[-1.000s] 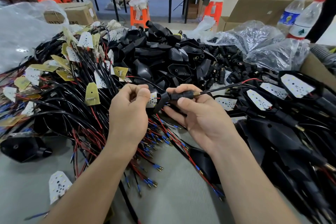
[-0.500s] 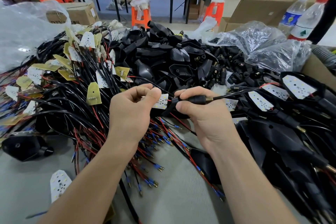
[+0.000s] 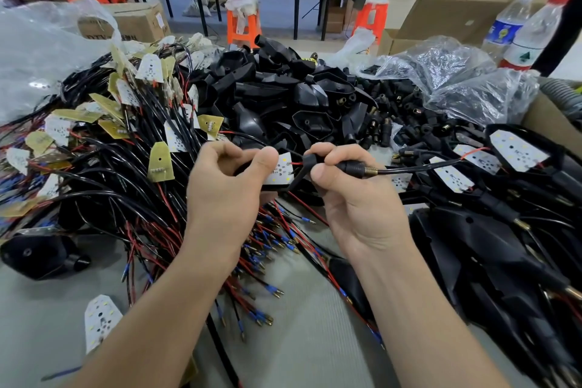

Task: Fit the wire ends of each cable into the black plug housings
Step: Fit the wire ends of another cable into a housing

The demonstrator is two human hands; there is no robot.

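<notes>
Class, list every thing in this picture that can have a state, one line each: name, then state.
Left hand: pinches the white LED board.
Right hand: grips the black plug housing.
Cable: runs out of the held housing's brass end.
Red-capped bottle: upright, capped.
Loose housing: lying on the table, untouched.

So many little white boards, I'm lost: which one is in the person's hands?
The board between the hands: the left hand pinches it, the right hand holds a black housing beside it. The rest lie untouched.
</notes>
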